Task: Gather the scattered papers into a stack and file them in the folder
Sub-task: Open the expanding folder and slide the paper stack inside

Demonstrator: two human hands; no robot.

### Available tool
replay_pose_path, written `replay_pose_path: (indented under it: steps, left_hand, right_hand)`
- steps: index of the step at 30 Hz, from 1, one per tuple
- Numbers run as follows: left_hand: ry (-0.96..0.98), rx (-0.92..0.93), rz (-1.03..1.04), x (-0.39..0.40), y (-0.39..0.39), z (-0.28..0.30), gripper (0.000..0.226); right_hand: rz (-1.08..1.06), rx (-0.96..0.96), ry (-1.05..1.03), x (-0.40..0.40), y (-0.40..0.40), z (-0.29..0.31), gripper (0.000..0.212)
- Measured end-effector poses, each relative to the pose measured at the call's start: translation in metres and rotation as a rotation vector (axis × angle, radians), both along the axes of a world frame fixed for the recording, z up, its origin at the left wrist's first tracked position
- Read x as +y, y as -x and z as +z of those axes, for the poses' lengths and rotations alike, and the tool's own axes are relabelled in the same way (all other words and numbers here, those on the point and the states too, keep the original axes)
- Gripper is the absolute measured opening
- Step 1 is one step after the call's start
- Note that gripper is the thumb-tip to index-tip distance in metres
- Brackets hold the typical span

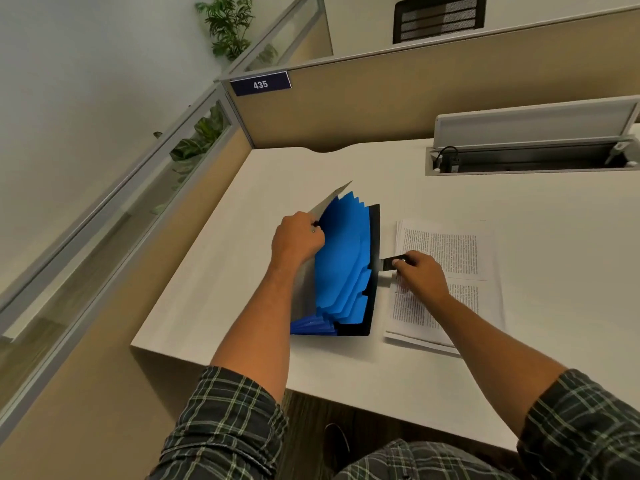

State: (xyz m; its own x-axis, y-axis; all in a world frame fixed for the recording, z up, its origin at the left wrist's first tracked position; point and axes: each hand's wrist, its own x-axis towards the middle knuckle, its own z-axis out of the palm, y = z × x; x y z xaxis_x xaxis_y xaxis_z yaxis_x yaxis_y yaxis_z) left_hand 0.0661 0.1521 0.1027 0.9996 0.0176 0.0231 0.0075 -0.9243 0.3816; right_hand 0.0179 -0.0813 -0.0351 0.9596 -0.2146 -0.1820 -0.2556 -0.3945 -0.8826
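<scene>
Fingers (317,233) of the left hand (298,239) are curled over the grey front cover (329,202) of the folder (341,271), pinching its edge and tilting it up and open to the left. Out at the far left, beyond the partition (346,109), potted plants (227,22) show through the glass, and a dark plate reading 435 (260,84) sits on the partition's top rail. Back to the middle now: the folder lies on the white table (242,271), its blue tabbed dividers (346,258) fanned wide, the black back panel (374,265) lying along its right side. From that black panel a strap tab (389,264) sticks out to the right, and the right hand (420,275) has it, thumb and fingers pinched together on its end. That hand hangs right over the stack of papers (464,258), printed pages gathered into one pile just beside the folder on its right, lying flat on the table, outside the folder. Whether the hand touches the top sheet, I cannot tell. Further right and at the far edge, an open cable tray (533,161) is set into the table with its lid (533,126) lifted, a black plug showing at its left end. Plaid sleeves (225,420) are rolled up on both forearms, near the camera.
</scene>
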Motion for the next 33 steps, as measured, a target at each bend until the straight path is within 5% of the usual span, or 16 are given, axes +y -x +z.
replay_pose_path:
  steps: [4,7,12,20,29,33]
  left_hand:
    - [-0.139,-0.011,-0.064,-0.025,0.0,-0.008,0.018]
    - [-0.223,-0.024,-0.107,-0.042,0.0,-0.013,0.025]
    - [-0.286,-0.025,-0.171,-0.062,0.0,-0.018,0.026]
    - [-0.326,0.003,-0.211,-0.069,0.007,-0.024,0.024]
    - [-0.302,-0.022,-0.182,-0.057,0.015,-0.021,0.025]
    - [-0.279,-0.035,-0.162,-0.053,0.015,-0.02,0.029]
  right_hand:
    - [0.015,-0.072,0.13,-0.006,-0.006,0.004,0.016]
    - [0.006,-0.092,0.104,-0.014,-0.005,0.006,0.034]
    - [-0.333,-0.062,0.379,-0.041,0.012,0.007,0.069]
    - [-0.407,0.356,0.611,-0.076,0.038,0.001,0.105]
    - [-0.301,0.371,0.644,-0.082,0.031,0.008,0.086]
    - [-0.379,0.416,0.599,-0.075,0.037,0.012,0.102]
